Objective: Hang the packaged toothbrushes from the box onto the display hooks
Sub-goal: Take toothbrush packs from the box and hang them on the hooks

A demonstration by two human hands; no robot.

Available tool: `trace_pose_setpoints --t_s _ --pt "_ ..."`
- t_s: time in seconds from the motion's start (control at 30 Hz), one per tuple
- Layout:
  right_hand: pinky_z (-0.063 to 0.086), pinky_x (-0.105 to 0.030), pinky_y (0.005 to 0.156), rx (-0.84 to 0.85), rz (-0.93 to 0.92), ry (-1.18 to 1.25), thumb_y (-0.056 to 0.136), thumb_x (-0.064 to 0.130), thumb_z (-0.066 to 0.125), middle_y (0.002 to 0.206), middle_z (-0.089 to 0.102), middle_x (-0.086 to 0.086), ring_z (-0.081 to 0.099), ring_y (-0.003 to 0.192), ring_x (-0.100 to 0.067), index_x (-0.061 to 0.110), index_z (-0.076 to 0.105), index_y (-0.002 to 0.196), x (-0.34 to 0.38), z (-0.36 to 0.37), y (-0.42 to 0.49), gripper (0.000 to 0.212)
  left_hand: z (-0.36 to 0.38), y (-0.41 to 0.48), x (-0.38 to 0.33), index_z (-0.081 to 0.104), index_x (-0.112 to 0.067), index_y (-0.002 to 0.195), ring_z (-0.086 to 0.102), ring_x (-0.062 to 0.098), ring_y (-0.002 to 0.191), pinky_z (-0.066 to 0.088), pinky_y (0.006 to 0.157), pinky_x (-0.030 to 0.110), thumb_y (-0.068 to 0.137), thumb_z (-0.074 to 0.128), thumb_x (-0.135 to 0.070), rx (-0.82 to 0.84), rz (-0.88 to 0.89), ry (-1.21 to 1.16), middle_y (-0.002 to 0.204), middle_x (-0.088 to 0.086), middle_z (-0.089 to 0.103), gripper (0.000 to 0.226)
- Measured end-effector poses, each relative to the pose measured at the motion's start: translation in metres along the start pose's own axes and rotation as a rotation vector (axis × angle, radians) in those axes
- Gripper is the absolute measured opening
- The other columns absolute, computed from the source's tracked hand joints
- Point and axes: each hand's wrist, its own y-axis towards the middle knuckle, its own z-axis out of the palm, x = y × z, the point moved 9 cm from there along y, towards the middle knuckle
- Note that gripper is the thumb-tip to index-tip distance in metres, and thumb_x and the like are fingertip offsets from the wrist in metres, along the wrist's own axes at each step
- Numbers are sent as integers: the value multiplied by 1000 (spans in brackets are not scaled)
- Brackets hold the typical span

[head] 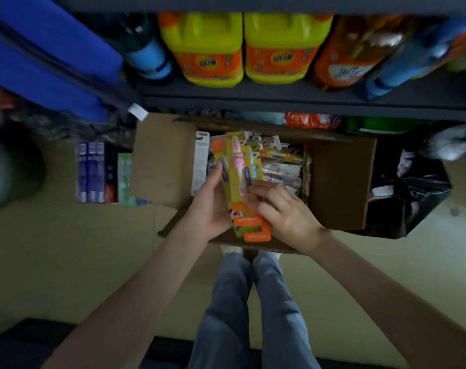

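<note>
Beige floor carries one open cardboard box set against a dark shelf, where two yellow jugs stand side by side. Loose toothbrush packs fill the box, too blurred to count. Above them, both hands hold one fanned bundle of packs. The left hand grips its left edge, and the right hand curls its fingers over the front.

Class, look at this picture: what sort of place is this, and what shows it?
Probably a small shop or stockroom: a shelf lined with yellow jugs, boxed goods stacked beside a cardboard box full of packaged toothbrushes.
</note>
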Motion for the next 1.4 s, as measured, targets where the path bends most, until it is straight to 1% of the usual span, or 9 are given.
trace_pose_setpoints --t_s 0.1,0.2,0.3,0.63,0.83,1.0,1.1,1.3,1.4 --pt "43 -43 101 0 -104 -12 93 11 56 131 46 -12 45 127 -33 12 47 127 35 -39 16 35 25 -47 -25 70 -11 105 68 19 82 57 73 31 94 54 -31 -33 108 139 95 9 71 29" --pt "36 -44 110 47 -169 17 88 6 60 135 41 -12 41 132 -33 9 42 132 62 -79 28 48 45 -94 -53 60 -9 122 67 15 72 55 61 26 89 60 -17 -124 227 261 87 4 70 33" --pt "36 -47 110 115 -239 25 87 0 58 136 44 -13 41 133 -31 8 37 135 87 -117 38 53 72 -139 -71 60 -7 99 65 14 63 51 54 22 91 58 -7 -100 326 396 66 -2 68 8" --pt "25 -45 116 32 -439 -419 87 10 54 148 40 -14 30 141 -29 6 40 143 144 -244 122 58 133 -263 -111 58 -18 123 66 18 102 54 86 33 88 63 -5 -19 569 679 112 2 70 37" --pt "34 -41 106 54 -584 -544 87 17 48 126 61 -11 57 117 -27 7 57 121 181 -277 162 36 155 -306 -135 55 -21 128 63 21 111 50 94 37 86 65 -15 138 586 777 123 3 65 44" --pt "46 -37 83 7 -564 -658 97 10 44 109 65 -5 62 103 -24 10 61 109 196 -290 187 21 154 -325 -163 59 -24 114 68 13 91 53 85 34 76 62 -27 205 631 697 101 -5 73 39" --pt "47 -35 81 -25 -555 -679 93 7 48 107 65 -7 63 96 -26 9 59 107 210 -296 205 17 145 -331 -185 60 -21 116 66 19 94 51 90 41 85 60 -21 212 611 658 107 4 70 31" --pt "48 -37 82 -82 -549 -780 99 6 36 113 66 -6 64 98 -25 10 61 111 235 -303 240 27 139 -356 -236 61 -14 108 66 6 60 52 52 20 94 53 -5 240 628 695 70 -5 72 18" --pt "44 -36 87 -109 -568 -820 95 6 47 120 65 -8 63 108 -25 10 61 115 244 -303 250 24 138 -362 -258 61 -12 113 68 12 72 57 66 24 91 56 -2 283 621 718 87 0 72 25"
